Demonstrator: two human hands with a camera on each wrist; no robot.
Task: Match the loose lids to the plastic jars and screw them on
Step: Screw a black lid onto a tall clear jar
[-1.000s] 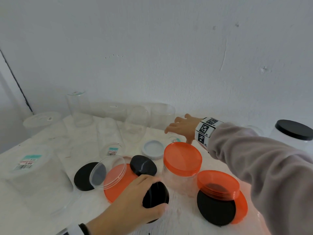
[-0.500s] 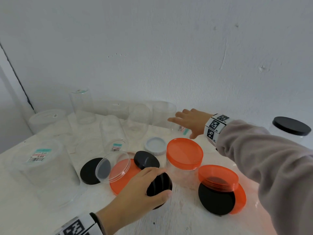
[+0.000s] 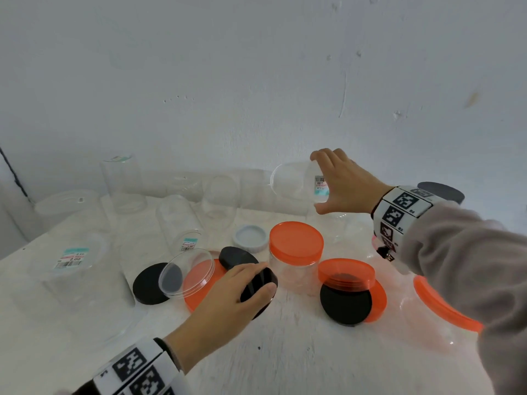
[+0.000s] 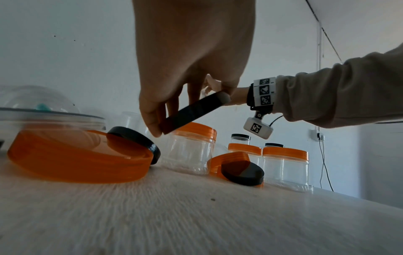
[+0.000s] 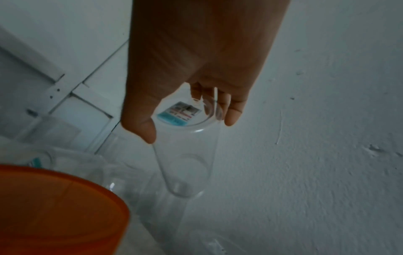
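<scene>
My left hand (image 3: 258, 280) grips a black lid (image 3: 261, 286) by its rim near the table's middle, thumb on one edge and fingers on the other. The left wrist view shows this lid (image 4: 196, 110) tilted and off the tabletop. My right hand (image 3: 318, 182) holds a clear lidless jar (image 3: 293, 181) by its labelled base, on its side in the air near the back wall. In the right wrist view the jar (image 5: 187, 160) points away from my palm, its mouth toward the wall.
An orange-lidded jar (image 3: 295, 252) stands between my hands. Loose lids lie around it: orange (image 3: 346, 273) on black (image 3: 345, 305), big orange (image 3: 199, 286), clear (image 3: 186, 272), black (image 3: 148, 283), small white (image 3: 249, 238). Several clear jars (image 3: 176, 220) crowd the back and left. A black-lidded jar (image 3: 440, 191) is right.
My right hand reached to the back, took hold of the clear jar and lifted it off the table. My left hand kept hold of the black lid and tipped it up.
</scene>
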